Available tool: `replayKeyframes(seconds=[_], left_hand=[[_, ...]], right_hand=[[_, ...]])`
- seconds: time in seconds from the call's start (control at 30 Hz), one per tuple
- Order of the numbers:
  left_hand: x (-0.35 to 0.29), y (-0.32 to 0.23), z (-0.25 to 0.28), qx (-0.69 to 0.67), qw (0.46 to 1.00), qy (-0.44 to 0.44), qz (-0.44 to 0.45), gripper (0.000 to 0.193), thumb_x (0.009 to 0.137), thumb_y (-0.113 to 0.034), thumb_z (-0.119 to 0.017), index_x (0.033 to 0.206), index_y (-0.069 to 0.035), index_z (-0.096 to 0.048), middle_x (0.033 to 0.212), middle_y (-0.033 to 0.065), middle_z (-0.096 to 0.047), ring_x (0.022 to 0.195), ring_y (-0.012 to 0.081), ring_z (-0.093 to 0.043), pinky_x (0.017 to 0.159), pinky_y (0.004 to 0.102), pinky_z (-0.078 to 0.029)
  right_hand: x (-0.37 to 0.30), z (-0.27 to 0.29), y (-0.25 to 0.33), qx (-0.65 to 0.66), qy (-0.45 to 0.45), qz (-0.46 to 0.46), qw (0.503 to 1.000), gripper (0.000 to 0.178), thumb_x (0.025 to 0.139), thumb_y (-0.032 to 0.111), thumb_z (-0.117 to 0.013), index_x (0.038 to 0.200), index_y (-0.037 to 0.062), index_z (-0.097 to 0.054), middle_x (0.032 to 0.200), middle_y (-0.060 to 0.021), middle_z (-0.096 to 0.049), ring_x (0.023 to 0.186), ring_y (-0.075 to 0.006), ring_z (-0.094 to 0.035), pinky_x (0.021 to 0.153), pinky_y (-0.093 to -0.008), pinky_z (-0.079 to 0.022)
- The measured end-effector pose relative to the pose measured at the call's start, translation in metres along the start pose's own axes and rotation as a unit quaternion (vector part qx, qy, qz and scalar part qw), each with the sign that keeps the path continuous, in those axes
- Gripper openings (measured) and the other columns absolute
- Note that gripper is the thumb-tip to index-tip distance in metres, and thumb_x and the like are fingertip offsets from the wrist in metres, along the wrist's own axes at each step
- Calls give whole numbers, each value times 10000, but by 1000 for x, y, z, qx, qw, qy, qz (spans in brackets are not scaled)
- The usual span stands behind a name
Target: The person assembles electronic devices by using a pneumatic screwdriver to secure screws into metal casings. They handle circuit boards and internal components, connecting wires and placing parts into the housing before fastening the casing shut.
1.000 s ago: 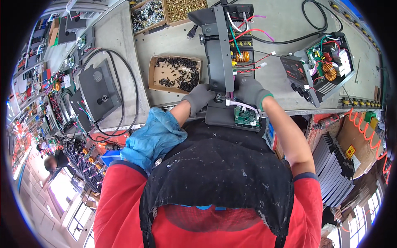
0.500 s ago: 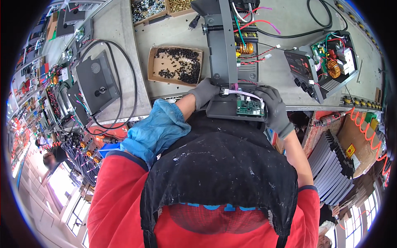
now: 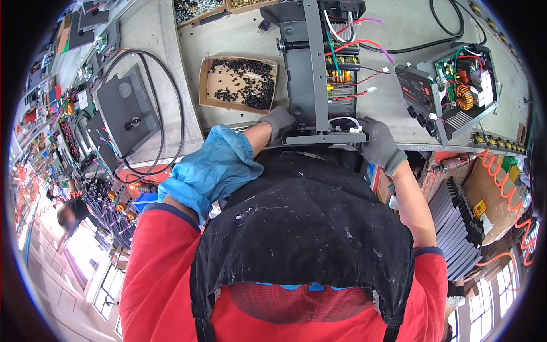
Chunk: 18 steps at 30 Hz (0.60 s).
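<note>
grey chassis (image 3: 307, 74) gripped between left hand (image 3: 280, 122); right hand (image 3: 379, 147)

Screw box (image 3: 239, 85) just left of chassis (image 3: 310, 68)

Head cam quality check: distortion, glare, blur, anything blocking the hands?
Head view: strong fisheye, the bench edge bows and the corners go black. Lighting is even, with blown-out windows at lower left. Centre is sharp; the rim smears. The apron fills the lower middle. The left hand and right hand, both gloved, show at the grey chassis.
</note>
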State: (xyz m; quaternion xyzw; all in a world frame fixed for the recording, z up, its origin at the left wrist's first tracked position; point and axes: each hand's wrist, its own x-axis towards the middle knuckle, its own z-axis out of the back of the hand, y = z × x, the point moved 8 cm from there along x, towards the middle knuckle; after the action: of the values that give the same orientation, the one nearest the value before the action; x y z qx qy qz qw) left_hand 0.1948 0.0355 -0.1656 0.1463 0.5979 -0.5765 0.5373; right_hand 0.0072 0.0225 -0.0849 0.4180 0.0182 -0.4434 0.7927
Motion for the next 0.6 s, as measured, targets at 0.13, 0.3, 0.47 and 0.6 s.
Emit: replayKeyframes(seconds=[0.13,0.3,0.47,0.6], left_hand=[[9,16,-3,13,1000,-17,-9,354,784,-124,-561,1123,-30,-605,956,113,-669,860,191,-637,778,317,-491],[12,35,5,-84,996,1,26,342,805,-135,-563,1131,-40,-605,927,99,-674,835,181,-629,774,300,-484],[4,35,-5,-250,960,121,31,443,825,-117,-576,1257,-56,-501,1078,70,-623,949,160,-597,779,320,-497],[-25,8,4,-364,910,192,42,579,835,-77,-540,1377,-93,-337,1229,95,-530,1070,220,-553,784,399,-514]], right_hand=[[-10,5,10,-39,-81,24,996,387,684,200,-676,1024,40,-582,1006,-149,-606,969,-339,-561,848,-413,-443],[-6,15,17,-41,-128,26,991,381,656,110,-628,1025,35,-572,1039,-154,-592,996,-350,-545,859,-416,-432],[-8,6,5,-5,-146,6,989,392,650,128,-635,1023,29,-565,1015,-163,-585,980,-350,-535,849,-409,-419],[-20,9,23,-24,-188,65,980,389,681,255,-644,998,43,-566,1017,-146,-580,933,-330,-551,823,-402,-415]])
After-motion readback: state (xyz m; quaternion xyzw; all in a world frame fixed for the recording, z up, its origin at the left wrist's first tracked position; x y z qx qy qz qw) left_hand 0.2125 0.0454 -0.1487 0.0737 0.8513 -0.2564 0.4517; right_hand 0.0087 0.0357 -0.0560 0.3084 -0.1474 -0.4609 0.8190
